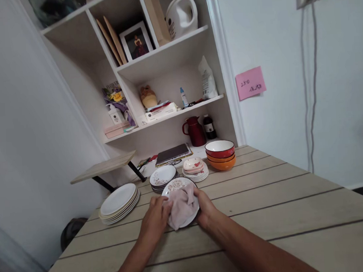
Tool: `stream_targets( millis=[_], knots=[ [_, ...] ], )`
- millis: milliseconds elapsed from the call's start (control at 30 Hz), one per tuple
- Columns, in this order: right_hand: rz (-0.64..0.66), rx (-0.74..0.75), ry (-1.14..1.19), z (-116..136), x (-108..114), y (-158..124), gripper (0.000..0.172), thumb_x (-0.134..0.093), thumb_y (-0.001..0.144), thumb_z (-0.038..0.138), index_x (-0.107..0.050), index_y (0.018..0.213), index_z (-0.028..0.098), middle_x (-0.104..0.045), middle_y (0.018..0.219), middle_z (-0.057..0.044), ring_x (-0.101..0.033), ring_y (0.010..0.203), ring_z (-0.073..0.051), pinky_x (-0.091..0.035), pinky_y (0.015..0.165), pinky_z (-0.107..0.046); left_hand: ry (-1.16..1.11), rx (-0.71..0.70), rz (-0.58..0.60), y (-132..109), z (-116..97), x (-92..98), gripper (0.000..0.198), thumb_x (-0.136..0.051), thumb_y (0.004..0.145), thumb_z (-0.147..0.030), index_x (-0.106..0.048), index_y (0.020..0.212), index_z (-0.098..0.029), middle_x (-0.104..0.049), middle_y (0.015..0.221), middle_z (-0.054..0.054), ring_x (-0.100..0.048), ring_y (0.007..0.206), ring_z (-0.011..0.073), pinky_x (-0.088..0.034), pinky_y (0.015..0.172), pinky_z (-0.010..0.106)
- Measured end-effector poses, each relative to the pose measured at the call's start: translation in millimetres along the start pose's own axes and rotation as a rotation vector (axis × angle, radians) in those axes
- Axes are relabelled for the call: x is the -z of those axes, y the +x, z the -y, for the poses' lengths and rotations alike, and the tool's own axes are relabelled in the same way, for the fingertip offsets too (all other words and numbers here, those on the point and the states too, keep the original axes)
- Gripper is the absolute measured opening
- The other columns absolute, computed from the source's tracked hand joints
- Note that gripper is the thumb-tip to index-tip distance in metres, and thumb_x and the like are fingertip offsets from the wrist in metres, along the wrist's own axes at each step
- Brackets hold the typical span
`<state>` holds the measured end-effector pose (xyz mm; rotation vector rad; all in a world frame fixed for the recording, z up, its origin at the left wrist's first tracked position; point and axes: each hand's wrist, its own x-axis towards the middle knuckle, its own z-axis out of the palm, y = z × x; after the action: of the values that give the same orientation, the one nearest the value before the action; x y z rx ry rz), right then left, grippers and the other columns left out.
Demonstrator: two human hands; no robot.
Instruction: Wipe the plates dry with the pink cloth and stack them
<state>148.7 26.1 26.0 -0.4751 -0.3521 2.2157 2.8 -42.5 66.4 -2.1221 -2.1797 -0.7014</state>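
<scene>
A white plate with a brown floral print and dark rim (174, 185) is tilted toward me between my hands, low over the table. A crumpled pale pink cloth (182, 207) covers much of its face. My left hand (155, 217) is closed on the cloth at the plate's left side, its fingertips partly hidden. From the right, my right hand (205, 208) grips the plate's rim, with the fingers mostly out of sight behind it. Just beyond is a stack of similar dark-rimmed plates (163, 176).
Larger white plates (118, 199) are stacked at left. Small dishes on plates (198, 172) and red and orange bowls (220, 155) stand at the back of the wooden table (264, 213). Behind are a small raised shelf (104, 166), a dark notebook (172, 154) and a red jug (195, 132).
</scene>
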Motion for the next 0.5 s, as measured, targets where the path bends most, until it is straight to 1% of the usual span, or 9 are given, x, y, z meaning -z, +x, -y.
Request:
stream_targets(
  millis=[67, 133, 167, 233, 267, 300, 400, 433, 500],
  knots=[
    [0.037, 0.0, 0.022, 4, -2, -2, 0.033, -0.054, 0.075, 0.031, -0.069, 0.089, 0.006, -0.074, 0.076, -0.014, -0.069, 0.077, -0.025, -0.052, 0.083, -0.038, -0.001, -0.179, -0.103, -7, -1, 8.8, 0.033, -0.041, 0.09, -0.033, -0.057, 0.117, -0.023, -0.051, 0.13, 0.01, -0.057, 0.111, 0.0214, -0.049, 0.089, 0.035],
    [0.074, -0.009, 0.035, 8, -4, -5, 0.033, -0.055, 0.073, 0.029, -0.069, 0.09, 0.006, -0.074, 0.079, -0.014, -0.069, 0.08, -0.026, -0.05, 0.086, -0.039, 0.044, -0.342, -0.17, -13, -4, 18.2, 0.031, -0.043, 0.09, -0.027, -0.061, 0.114, -0.024, -0.047, 0.134, 0.011, -0.056, 0.112, 0.0232, -0.051, 0.088, 0.038],
    [0.091, -0.017, 0.037, 9, -5, -6, 0.033, -0.054, 0.072, 0.029, -0.069, 0.091, 0.006, -0.074, 0.08, -0.014, -0.069, 0.082, -0.026, -0.05, 0.088, -0.039, 0.085, -0.404, -0.164, -14, -5, 22.5, 0.029, -0.042, 0.09, -0.025, -0.064, 0.109, -0.024, -0.049, 0.133, 0.01, -0.057, 0.111, 0.0229, -0.051, 0.087, 0.038],
    [0.121, -0.032, 0.036, 10, -7, -9, 0.034, -0.053, 0.072, 0.027, -0.068, 0.093, 0.005, -0.074, 0.084, -0.015, -0.069, 0.085, -0.027, -0.048, 0.09, -0.04, 0.167, -0.529, -0.084, -17, -6, 28.9, 0.024, -0.045, 0.091, -0.025, -0.066, 0.103, -0.026, -0.054, 0.129, 0.007, -0.058, 0.109, 0.0218, -0.051, 0.087, 0.037],
    [0.14, -0.037, 0.033, 11, -8, -11, 0.035, -0.053, 0.072, 0.027, -0.068, 0.094, 0.005, -0.074, 0.086, -0.015, -0.069, 0.086, -0.027, -0.048, 0.091, -0.04, 0.204, -0.595, -0.036, -17, -5, 30.6, 0.022, -0.051, 0.09, -0.029, -0.065, 0.106, -0.027, -0.055, 0.13, 0.007, -0.057, 0.112, 0.0227, -0.05, 0.09, 0.038],
    [0.167, -0.047, 0.027, 11, -9, -12, 0.037, -0.052, 0.072, 0.026, -0.067, 0.097, 0.004, -0.074, 0.089, -0.015, -0.069, 0.087, -0.027, -0.047, 0.092, -0.04, 0.241, -0.666, 0.012, -17, -4, 31.2, 0.031, -0.06, 0.085, -0.036, -0.062, 0.114, -0.028, -0.055, 0.132, 0.007, -0.054, 0.118, 0.0253, -0.047, 0.094, 0.042],
    [0.243, -0.102, -0.005, 11, -10, -15, 0.041, -0.052, 0.073, 0.028, -0.066, 0.101, 0.002, -0.074, 0.092, -0.016, -0.069, 0.085, -0.026, -0.047, 0.091, -0.038, 0.348, -0.809, 0.128, -18, 4, 28.6, 0.093, -0.081, 0.059, -0.048, -0.037, 0.14, -0.03, -0.047, 0.143, 0.011, -0.042, 0.13, 0.0335, -0.038, 0.103, 0.054],
    [0.248, -0.121, -0.019, 10, -10, -15, 0.042, -0.052, 0.074, 0.029, -0.066, 0.101, 0.001, -0.074, 0.09, -0.016, -0.069, 0.083, -0.026, -0.047, 0.09, -0.037, 0.373, -0.81, 0.146, -19, 6, 27.8, 0.097, -0.082, 0.06, -0.044, -0.033, 0.142, -0.031, -0.046, 0.143, 0.011, -0.042, 0.13, 0.0334, -0.037, 0.103, 0.054],
    [0.214, -0.134, -0.042, 8, -8, -13, 0.04, -0.053, 0.074, 0.03, -0.066, 0.098, 0.001, -0.074, 0.084, -0.016, -0.069, 0.079, -0.025, -0.048, 0.089, -0.036, 0.381, -0.751, 0.178, -22, 8, 29.3, 0.08, -0.075, 0.072, -0.026, -0.035, 0.141, -0.034, -0.051, 0.14, 0.008, -0.047, 0.125, 0.0289, -0.041, 0.1, 0.048]
  ],
)
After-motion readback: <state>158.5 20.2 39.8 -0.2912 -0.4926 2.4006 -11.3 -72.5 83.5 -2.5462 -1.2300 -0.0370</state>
